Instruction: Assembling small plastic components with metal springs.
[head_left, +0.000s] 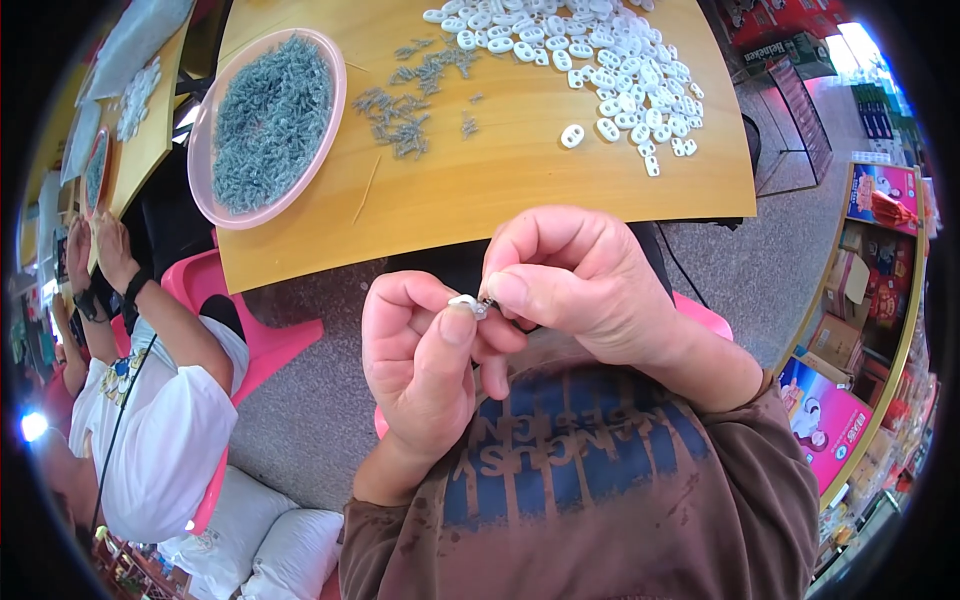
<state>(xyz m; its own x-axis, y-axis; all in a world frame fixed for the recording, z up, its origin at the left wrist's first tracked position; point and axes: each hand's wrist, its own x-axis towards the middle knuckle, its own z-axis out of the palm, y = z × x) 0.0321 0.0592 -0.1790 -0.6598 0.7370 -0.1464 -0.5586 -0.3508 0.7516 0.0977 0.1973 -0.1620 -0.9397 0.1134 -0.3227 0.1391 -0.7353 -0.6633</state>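
Close to my chest, just off the table's front edge, my two hands meet. My left hand is closed, pinching a small white plastic piece between thumb and fingers. My right hand pinches a tiny clear-grey piece against it; the fingertips partly hide it. On the wooden table beyond lie many white oval plastic pieces with two holes. Loose small grey translucent plastic pieces lie left of them. A pink basin heaped with the same grey pieces stands at the table's left.
At the left, a co-worker in a white shirt sits on a pink chair by another table. White sacks lie on the floor behind. Shelves with boxes line the right side. A thin stick rests on my table.
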